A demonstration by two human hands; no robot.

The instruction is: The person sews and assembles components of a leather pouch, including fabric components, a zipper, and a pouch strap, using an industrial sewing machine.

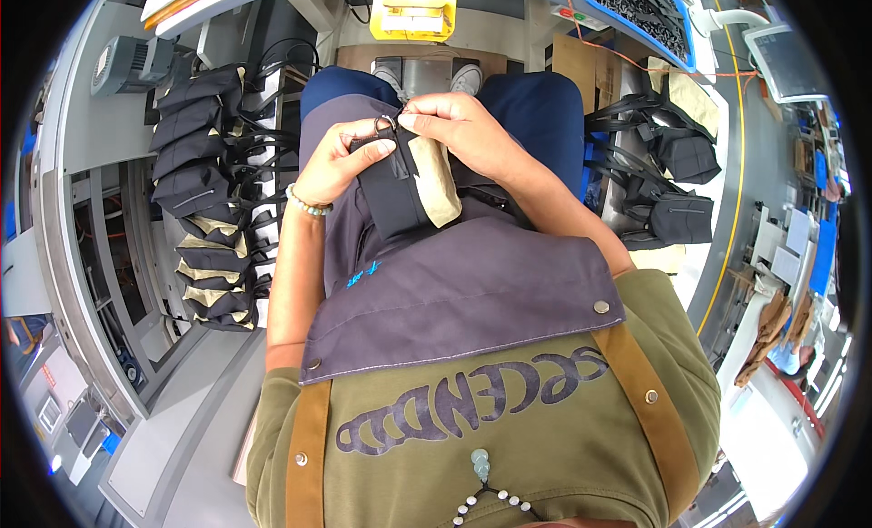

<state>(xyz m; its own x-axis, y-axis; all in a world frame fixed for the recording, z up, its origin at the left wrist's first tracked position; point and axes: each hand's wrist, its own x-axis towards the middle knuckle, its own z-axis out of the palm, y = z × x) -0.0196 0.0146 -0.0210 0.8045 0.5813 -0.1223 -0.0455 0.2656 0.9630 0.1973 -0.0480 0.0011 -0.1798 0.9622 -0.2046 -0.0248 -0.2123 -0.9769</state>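
A small black fabric bag (388, 201) with a pale cream lining (436, 183) turned out on its right side rests on my lap, over a grey apron (472, 265). My left hand (338, 165) is closed on the bag's upper left edge, thumb on top. Beside that thumb sits a dark metal ring (384, 124), with a short black tab (399, 163) below it. My right hand (450, 128) pinches close to the ring at the bag's top. What lies between those fingertips is too small to make out.
On my left, several black bags (195, 156) hang in a row, straps toward me. More black bags (681, 156) lie on a white surface at right. A blue tray (688, 51) of small black parts stands far right, near a screen (790, 60). Ahead is a yellow bin (413, 29).
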